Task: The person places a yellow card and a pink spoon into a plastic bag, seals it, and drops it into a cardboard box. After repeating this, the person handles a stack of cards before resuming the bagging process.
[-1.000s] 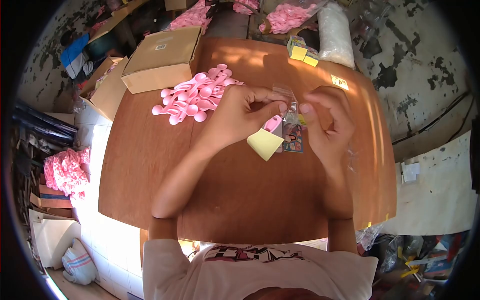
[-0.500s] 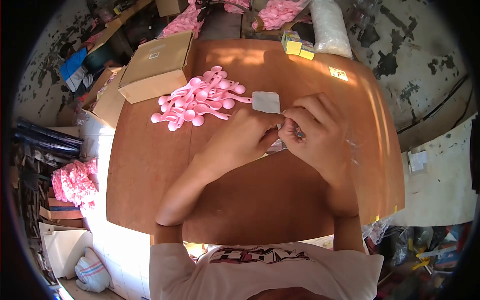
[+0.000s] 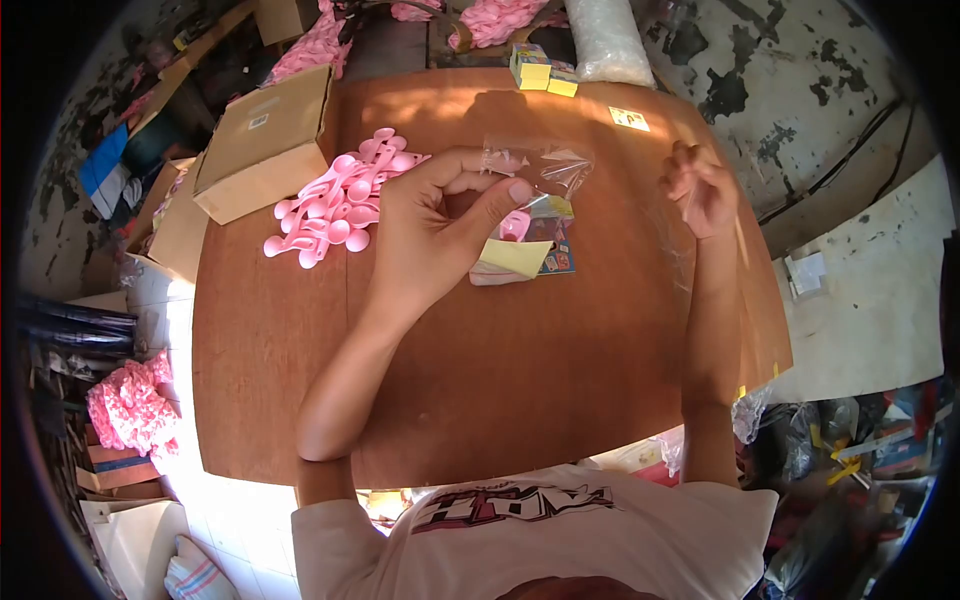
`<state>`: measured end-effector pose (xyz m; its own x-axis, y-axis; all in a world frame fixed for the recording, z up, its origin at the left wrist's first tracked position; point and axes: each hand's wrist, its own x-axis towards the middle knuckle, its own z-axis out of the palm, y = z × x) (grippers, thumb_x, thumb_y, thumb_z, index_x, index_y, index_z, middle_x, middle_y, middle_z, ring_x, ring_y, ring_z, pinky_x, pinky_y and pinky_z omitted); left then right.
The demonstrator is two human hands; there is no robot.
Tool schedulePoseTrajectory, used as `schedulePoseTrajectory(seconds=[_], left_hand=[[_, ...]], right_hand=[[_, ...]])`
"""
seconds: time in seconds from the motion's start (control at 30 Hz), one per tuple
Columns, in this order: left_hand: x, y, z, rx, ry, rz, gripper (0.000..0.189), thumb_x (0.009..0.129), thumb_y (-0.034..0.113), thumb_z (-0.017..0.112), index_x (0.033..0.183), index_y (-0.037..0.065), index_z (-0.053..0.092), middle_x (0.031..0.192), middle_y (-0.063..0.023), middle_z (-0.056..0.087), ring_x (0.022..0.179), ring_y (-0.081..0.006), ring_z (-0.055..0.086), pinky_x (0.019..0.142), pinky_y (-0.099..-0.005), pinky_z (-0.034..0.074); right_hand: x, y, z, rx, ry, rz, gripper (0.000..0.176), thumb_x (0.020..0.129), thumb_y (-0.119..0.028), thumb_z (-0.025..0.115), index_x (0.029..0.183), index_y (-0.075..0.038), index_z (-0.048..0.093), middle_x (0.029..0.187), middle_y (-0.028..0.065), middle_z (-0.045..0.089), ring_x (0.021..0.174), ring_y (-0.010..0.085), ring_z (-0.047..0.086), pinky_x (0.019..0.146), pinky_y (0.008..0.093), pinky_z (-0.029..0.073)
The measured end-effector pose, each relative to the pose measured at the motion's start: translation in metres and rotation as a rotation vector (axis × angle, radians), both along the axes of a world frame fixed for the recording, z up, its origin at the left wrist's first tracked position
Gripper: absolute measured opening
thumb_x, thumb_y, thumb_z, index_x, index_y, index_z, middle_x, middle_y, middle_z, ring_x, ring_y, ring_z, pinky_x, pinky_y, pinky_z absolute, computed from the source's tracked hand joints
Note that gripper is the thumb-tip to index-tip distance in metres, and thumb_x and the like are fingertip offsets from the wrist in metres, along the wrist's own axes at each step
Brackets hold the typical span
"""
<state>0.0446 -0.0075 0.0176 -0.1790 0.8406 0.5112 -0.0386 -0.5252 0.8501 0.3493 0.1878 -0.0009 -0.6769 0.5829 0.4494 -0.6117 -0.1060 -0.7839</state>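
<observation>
My left hand (image 3: 430, 225) is raised over the table, thumb and fingers pinching a clear plastic bag (image 3: 565, 172) that spreads out to the right. Below the bag, by my thumb, appear a pink piece (image 3: 515, 226), a yellow paper (image 3: 517, 259) and a blue printed card (image 3: 558, 252), overlapping one another. My right hand (image 3: 703, 195) is held up farther right, away from the bag, its fingers loosely curled and apart with nothing visible in them. A heap of pink scoops (image 3: 335, 210) lies left of my left hand, partly hidden by it.
A closed cardboard box (image 3: 265, 145) sits at the table's left rear, with an open carton (image 3: 170, 225) beside it. Small yellow-sided stacks (image 3: 535, 72) and a flat yellow card (image 3: 629, 119) lie along the back. A large clear-plastic roll (image 3: 610, 40) stands behind the table (image 3: 560, 390).
My hands have separated; the right has moved away to the right and loosened. The left now shows the clear bag in its pinch. The whole view has shifted slightly.
</observation>
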Motion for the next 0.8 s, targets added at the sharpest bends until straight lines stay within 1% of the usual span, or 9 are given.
schedulePoseTrajectory(seconds=[0.07, 0.1, 0.17, 0.23, 0.37, 0.5, 0.57, 0.67, 0.8], left_hand=[[0.001, -0.001, 0.000, -0.021, 0.004, -0.024, 0.013, 0.088, 0.004, 0.070, 0.098, -0.003, 0.067, 0.084, -0.0066, 0.073, 0.075, -0.0063, 0.065, 0.063, -0.0202, 0.051], [0.001, 0.000, -0.001, -0.010, -0.007, -0.017, 0.013, 0.088, 0.004, 0.070, 0.098, -0.003, 0.067, 0.084, -0.0066, 0.073, 0.075, -0.0063, 0.065, 0.063, -0.0202, 0.051], [0.001, 0.006, -0.007, 0.030, 0.108, 0.017, 0.012, 0.088, 0.004, 0.070, 0.097, -0.003, 0.067, 0.084, -0.0050, 0.071, 0.074, -0.0063, 0.066, 0.061, -0.0204, 0.051], [0.004, 0.007, -0.011, -0.030, 0.070, -0.052, 0.013, 0.088, 0.005, 0.070, 0.098, -0.003, 0.067, 0.085, -0.0048, 0.070, 0.073, -0.0063, 0.066, 0.060, -0.0212, 0.052], [0.007, 0.009, -0.011, -0.101, -0.006, -0.109, 0.016, 0.089, 0.005, 0.070, 0.102, -0.003, 0.065, 0.086, -0.0059, 0.070, 0.072, -0.0077, 0.067, 0.060, -0.0219, 0.053], [0.004, 0.011, -0.013, 0.022, -0.122, -0.108, 0.018, 0.090, 0.007, 0.069, 0.104, -0.003, 0.063, 0.091, -0.0064, 0.069, 0.076, -0.0096, 0.068, 0.064, -0.0214, 0.054], [-0.010, 0.008, -0.009, 0.044, -0.132, -0.181, 0.035, 0.087, 0.012, 0.074, 0.116, -0.002, 0.058, 0.105, -0.0102, 0.066, 0.090, -0.0140, 0.067, 0.077, -0.0265, 0.055], [-0.023, 0.010, -0.003, 0.045, -0.087, -0.309, 0.080, 0.079, 0.017, 0.081, 0.143, 0.002, 0.035, 0.133, -0.0156, 0.051, 0.123, -0.0257, 0.052, 0.107, -0.0434, 0.040], [-0.022, 0.026, -0.025, 0.072, 0.121, -0.484, 0.076, 0.076, 0.014, 0.084, 0.139, 0.001, 0.042, 0.127, -0.0121, 0.056, 0.120, -0.0234, 0.055, 0.106, -0.0408, 0.042]], right_hand=[[0.037, 0.027, -0.069, 0.771, -1.493, -0.889, 0.022, 0.088, -0.011, 0.060, 0.108, -0.003, 0.067, 0.089, 0.0039, 0.064, 0.081, 0.0156, 0.060, 0.073, 0.0299, 0.049], [0.034, 0.021, -0.066, 0.790, -1.496, -0.890, 0.022, 0.088, -0.011, 0.060, 0.108, -0.003, 0.067, 0.089, 0.0039, 0.064, 0.081, 0.0156, 0.060, 0.073, 0.0299, 0.049], [0.018, -0.009, -0.063, 0.263, -1.120, -1.070, 0.031, 0.086, -0.012, 0.068, 0.114, 0.001, 0.066, 0.095, 0.0062, 0.069, 0.090, 0.0167, 0.063, 0.082, 0.0290, 0.050], [-0.021, -0.063, -0.017, 0.440, -1.016, -0.931, 0.035, 0.088, -0.021, 0.070, 0.116, 0.001, 0.066, 0.097, 0.0048, 0.070, 0.093, 0.0150, 0.062, 0.084, 0.0290, 0.049], [-0.092, -0.122, 0.027, 0.279, -0.455, -0.412, 0.033, 0.087, -0.021, 0.073, 0.111, 0.001, 0.068, 0.096, 0.0031, 0.069, 0.090, 0.0101, 0.061, 0.083, 0.0249, 0.049], [-0.128, -0.136, 0.053, 0.314, -0.540, -0.436, 0.027, 0.087, -0.016, 0.074, 0.107, 0.001, 0.069, 0.091, 0.0029, 0.070, 0.086, 0.0089, 0.063, 0.080, 0.0235, 0.050], [-0.134, -0.136, 0.063, 0.461, -0.303, -0.716, 0.021, 0.086, -0.011, 0.073, 0.103, 0.002, 0.070, 0.087, 0.0032, 0.071, 0.081, 0.0080, 0.063, 0.075, 0.0229, 0.050], [-0.133, -0.124, 0.049, 0.656, -0.447, -0.655, 0.013, 0.086, -0.008, 0.071, 0.094, 0.002, 0.072, 0.085, 0.0045, 0.071, 0.080, 0.0085, 0.064, 0.073, 0.0244, 0.051], [-0.132, -0.125, 0.056, 0.765, -0.552, -0.601, 0.010, 0.085, -0.006, 0.071, 0.091, 0.001, 0.073, 0.084, 0.0057, 0.072, 0.078, 0.0093, 0.065, 0.072, 0.0245, 0.051]])
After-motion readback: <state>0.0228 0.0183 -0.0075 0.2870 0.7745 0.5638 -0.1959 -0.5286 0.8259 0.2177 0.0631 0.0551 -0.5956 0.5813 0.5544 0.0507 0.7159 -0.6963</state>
